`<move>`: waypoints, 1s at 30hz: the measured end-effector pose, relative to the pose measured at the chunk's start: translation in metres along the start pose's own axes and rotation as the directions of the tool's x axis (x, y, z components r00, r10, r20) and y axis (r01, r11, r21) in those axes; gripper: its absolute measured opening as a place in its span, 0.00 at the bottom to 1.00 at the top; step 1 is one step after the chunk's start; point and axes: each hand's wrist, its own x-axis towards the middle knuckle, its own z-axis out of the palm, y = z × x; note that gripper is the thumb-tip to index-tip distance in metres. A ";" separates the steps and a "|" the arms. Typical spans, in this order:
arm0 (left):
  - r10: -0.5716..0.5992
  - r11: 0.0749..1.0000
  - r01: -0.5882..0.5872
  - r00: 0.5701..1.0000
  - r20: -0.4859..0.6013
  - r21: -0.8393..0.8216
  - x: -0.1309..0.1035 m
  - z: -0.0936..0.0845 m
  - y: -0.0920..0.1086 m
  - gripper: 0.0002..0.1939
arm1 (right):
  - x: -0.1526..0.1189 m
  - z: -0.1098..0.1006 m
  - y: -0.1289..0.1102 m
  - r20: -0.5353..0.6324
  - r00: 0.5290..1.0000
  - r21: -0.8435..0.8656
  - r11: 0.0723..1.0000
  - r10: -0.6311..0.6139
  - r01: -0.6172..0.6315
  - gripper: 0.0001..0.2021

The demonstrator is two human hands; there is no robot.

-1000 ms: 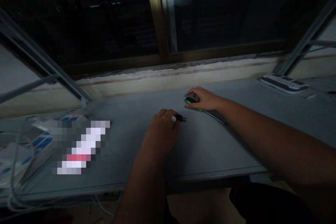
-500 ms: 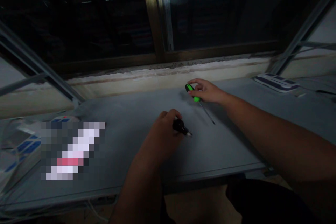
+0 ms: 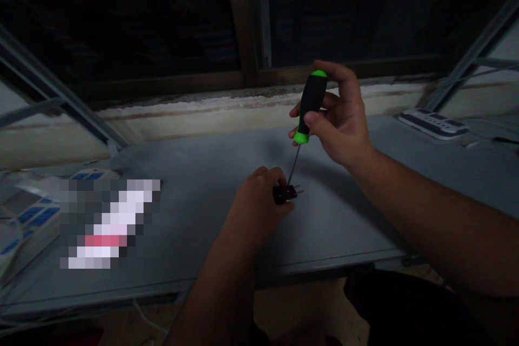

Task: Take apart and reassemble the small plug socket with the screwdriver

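Observation:
A dark two-pin power plug (image 3: 284, 193) is gripped in my left hand (image 3: 259, 200), its metal pins pointing right. My right hand (image 3: 343, 113) is closed round a black and green screwdriver (image 3: 313, 100), thumb and fingers on the handle. The screwdriver slants down and to the left, and its thin shaft reaches the top face of the plug. Whether the tip sits in a screw is too small to tell. Both hands are above the grey table (image 3: 194, 194).
On the right at the back lies a white and dark power strip (image 3: 433, 123). More power strips (image 3: 38, 216) with blue sockets and a clear plastic bag are at the left, beside a blurred-out patch. A window (image 3: 162, 21) and metal frame bars (image 3: 77, 92) stand behind the table.
My right hand has raised and turned the screwdriver from lying low to steeply upright, bringing its shaft to the plug. My left hand has rolled the plug so both pins show.

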 end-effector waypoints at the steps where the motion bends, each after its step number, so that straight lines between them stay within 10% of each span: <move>1: 0.002 1.000 -0.002 1.000 0.002 0.002 0.000 0.000 0.000 0.15 | -0.001 0.001 -0.002 0.014 0.999 -0.011 0.999 -0.032 0.032 0.30; 15: 0.011 1.000 -0.011 1.000 0.012 0.006 0.000 0.002 0.003 0.14 | -0.004 0.002 -0.014 0.018 0.933 -0.456 0.828 -0.358 0.327 0.28; 30: 0.040 0.999 -0.040 0.999 0.013 0.002 0.000 0.004 0.003 0.12 | -0.019 0.011 -0.040 0.005 0.964 -0.370 0.895 -0.266 0.249 0.30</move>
